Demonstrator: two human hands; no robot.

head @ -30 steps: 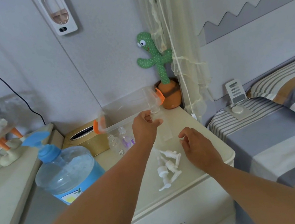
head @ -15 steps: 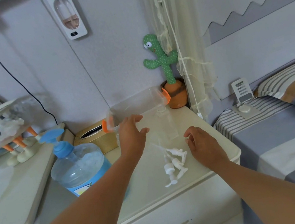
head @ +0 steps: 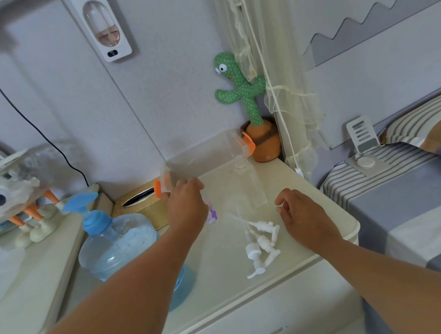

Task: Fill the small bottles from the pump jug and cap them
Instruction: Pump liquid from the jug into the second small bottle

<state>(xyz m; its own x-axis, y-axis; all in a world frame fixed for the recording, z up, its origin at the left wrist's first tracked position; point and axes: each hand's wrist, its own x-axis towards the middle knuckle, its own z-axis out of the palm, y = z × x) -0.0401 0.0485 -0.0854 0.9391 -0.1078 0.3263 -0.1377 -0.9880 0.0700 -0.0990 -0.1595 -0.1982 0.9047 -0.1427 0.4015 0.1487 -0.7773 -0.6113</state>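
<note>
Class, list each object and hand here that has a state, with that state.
Blue pump jug: upright, pump fitted.
Clear small bottle: upright, uncapped.
White pump caps: loose, lying heaped.
Clear orange-latched box: open.
Left hand: at purple-labelled bottle, grip unclear.
Right hand: loosely curled, empty.

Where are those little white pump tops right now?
In the head view, the white pump tops lie in a loose heap on the nightstand, just left of the right hand and nearer the camera than the clear bottle.
</note>
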